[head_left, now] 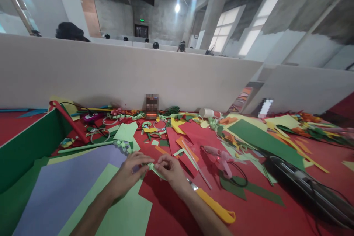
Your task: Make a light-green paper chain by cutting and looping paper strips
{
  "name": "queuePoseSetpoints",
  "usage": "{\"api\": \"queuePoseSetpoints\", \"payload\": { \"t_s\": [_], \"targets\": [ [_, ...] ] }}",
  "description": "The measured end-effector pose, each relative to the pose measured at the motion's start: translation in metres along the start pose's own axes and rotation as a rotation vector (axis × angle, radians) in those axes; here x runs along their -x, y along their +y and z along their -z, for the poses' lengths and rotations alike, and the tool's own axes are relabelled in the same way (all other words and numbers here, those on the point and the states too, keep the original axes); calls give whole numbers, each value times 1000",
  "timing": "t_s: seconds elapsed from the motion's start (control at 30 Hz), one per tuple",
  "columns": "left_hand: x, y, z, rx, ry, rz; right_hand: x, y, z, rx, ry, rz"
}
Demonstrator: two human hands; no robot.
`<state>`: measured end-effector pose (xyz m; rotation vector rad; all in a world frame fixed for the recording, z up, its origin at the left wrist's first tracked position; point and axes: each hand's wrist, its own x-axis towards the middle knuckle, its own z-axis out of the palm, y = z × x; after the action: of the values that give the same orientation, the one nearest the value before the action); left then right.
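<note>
Paper strip (152,167), pale green and held over the red tabletop (257,214), is pinched in the fingertips of both left hand (128,172) and right hand (173,174); probably light, bendy and easily creased, it suits a gentle grip at its edges.

Colored paper (265,142) litters a red tabletop (260,219), with a lavender sheet (80,173) and light-green sheet (127,206) at left. Rightward I see a pink glue gun (222,158), yellow-handled knife (212,204) and long black device (298,180).
</note>
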<state>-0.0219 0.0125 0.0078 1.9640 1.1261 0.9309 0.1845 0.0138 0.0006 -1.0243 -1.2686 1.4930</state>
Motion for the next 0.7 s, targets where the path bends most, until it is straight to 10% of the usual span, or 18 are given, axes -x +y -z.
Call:
{"api": "queuePoseSetpoints", "payload": {
  "t_s": [0.3, 0.47, 0.7],
  "targets": [
    [0, 14, 7, 115, -50, 103, 2, 0, -3, 6, -39, -68],
    [0, 12, 1, 47, 144, 111, 8, -1, -3, 0, -142, -134],
    [3, 12, -2, 140, 130, 96, 5, -4, -7, -41, 74, 15]
  ]
}}
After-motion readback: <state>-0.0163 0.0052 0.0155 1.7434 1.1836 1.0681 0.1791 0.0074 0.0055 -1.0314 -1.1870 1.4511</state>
